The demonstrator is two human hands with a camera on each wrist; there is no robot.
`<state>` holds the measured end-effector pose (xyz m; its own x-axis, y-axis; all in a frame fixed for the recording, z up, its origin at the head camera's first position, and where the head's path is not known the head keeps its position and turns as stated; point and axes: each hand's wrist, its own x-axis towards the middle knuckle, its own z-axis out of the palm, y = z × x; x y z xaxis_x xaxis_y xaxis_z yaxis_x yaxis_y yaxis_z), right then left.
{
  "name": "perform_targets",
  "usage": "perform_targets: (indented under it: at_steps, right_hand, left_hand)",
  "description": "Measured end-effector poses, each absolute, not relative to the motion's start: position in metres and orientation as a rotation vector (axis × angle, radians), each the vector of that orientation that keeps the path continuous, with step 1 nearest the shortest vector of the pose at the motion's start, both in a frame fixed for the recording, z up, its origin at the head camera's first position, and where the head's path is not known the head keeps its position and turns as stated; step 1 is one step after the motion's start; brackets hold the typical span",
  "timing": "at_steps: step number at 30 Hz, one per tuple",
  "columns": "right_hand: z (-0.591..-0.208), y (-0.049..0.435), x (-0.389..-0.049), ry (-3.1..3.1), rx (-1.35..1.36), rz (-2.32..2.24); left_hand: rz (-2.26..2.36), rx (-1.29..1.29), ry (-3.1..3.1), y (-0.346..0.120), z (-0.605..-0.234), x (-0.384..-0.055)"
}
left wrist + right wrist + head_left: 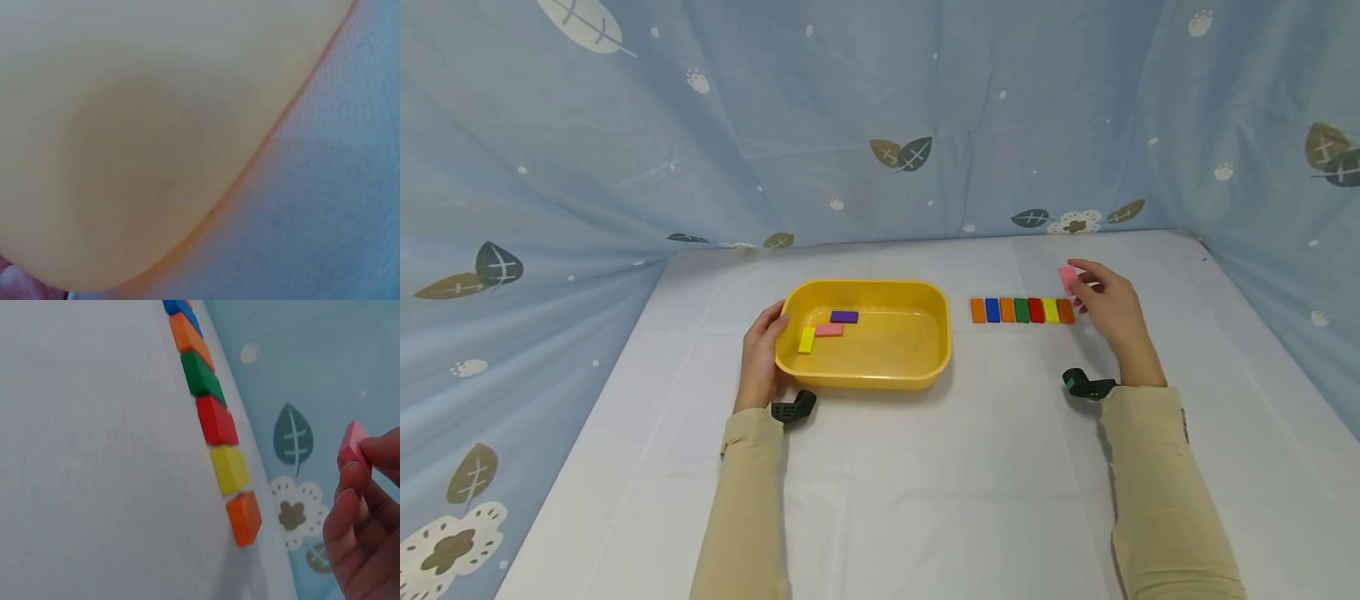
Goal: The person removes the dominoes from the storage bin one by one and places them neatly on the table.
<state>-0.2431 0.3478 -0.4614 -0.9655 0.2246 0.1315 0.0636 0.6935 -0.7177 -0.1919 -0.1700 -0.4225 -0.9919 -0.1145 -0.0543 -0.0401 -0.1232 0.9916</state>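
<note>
My right hand pinches a pink block between thumb and fingers, raised near the right end of a row of coloured blocks. That row runs orange, blue, orange, green, red, yellow and orange, side by side on the white cloth. My left hand grips the left end of a yellow tub, thumb over its rim. Inside the tub lie a purple block, another pink block and a yellow block. The tub's wall fills most of the left wrist view.
A white cloth covers the table. Blue patterned curtains hang at the back and both sides. Dark wrist-worn devices sit near each cuff, one left and one right.
</note>
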Motion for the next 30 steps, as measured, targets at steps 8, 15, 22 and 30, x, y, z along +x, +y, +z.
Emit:
perform_targets:
  at_steps: [8, 15, 22, 30]
  right_hand:
    - [-0.427, 0.34, -0.211, -2.715, -0.291, 1.316]
    - [-0.41, 0.331, -0.196, -2.851, -0.495, 1.314]
    - [-0.412, 0.334, -0.195, -2.921, -0.448, 1.24]
    - [-0.411, 0.333, -0.195, -2.958, -0.504, 1.246]
  left_hand:
    - [-2.318, 0.196, -2.054, -0.169, -0.422, -0.191]
    - [-2.325, 0.209, -2.056, -0.17, -0.422, -0.191]
    - [-2.318, 0.21, -2.058, -0.169, -0.422, -0.191]
    - [-2.298, 0.207, -2.068, -0.169, -0.421, -0.19]
